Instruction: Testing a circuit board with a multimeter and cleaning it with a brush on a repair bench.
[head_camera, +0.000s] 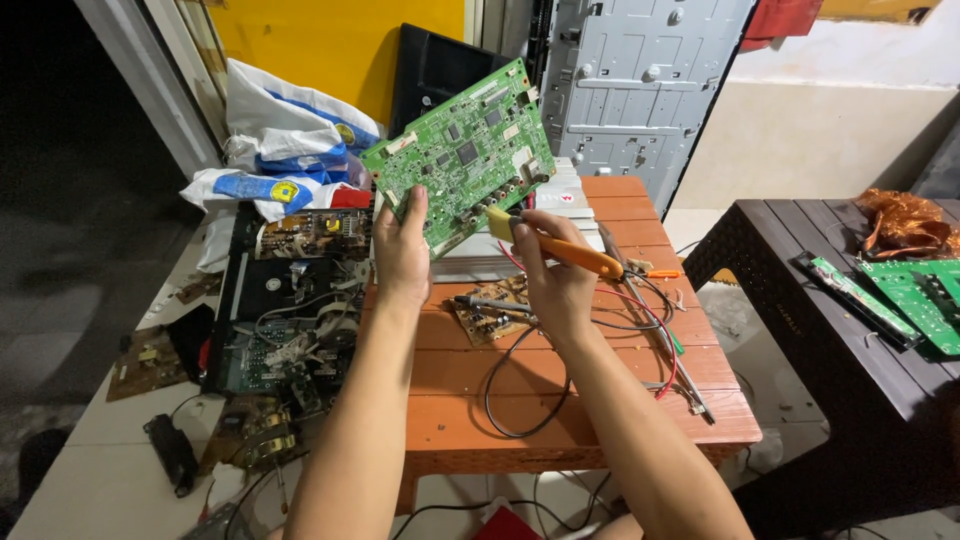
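Our left hand (402, 245) holds a green rectangular circuit board (460, 152) upright; at its four o'clock, our right hand (548, 268) presses an orange-handled soldering iron (560, 247).

This is an informal electronics repair workshop. Below the fingers (415, 205) stands an orange slatted wooden worktop (560, 400) strewn with loose wires. Just left of them lies an opened black appliance chassis (285, 320) with bare circuitry. Behind them leans a grey metal television back panel (640, 80). Far right, green circuit boards (915, 295) rest on a dark table (800, 300).
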